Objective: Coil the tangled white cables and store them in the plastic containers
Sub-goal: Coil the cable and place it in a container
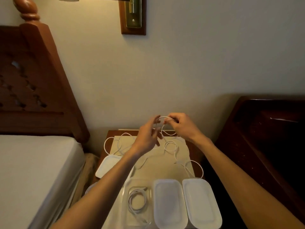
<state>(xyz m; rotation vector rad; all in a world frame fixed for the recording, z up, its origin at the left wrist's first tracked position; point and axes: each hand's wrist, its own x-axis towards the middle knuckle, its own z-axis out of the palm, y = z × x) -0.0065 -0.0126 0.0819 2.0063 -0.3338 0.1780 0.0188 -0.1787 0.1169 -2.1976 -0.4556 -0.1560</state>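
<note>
Cable (170, 146) hangs looped from right hand (182, 125), beside left hand (146, 138).

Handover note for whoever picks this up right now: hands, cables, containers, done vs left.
Left hand: raised over the table, fingers loosely spread at the cable loop; grip unclear.
Right hand: pinching the top of a white cable loop held above the bedside table.
Loose cable trails down from the loop and sprawls across the cream mat, left to right.
Done: one coiled cable sits in the open clear container at the near edge.
Beside it: two containers with white lids on; a loose white lid at left.
Left: finish coiling, box the remaining cable, close the open container.
</note>
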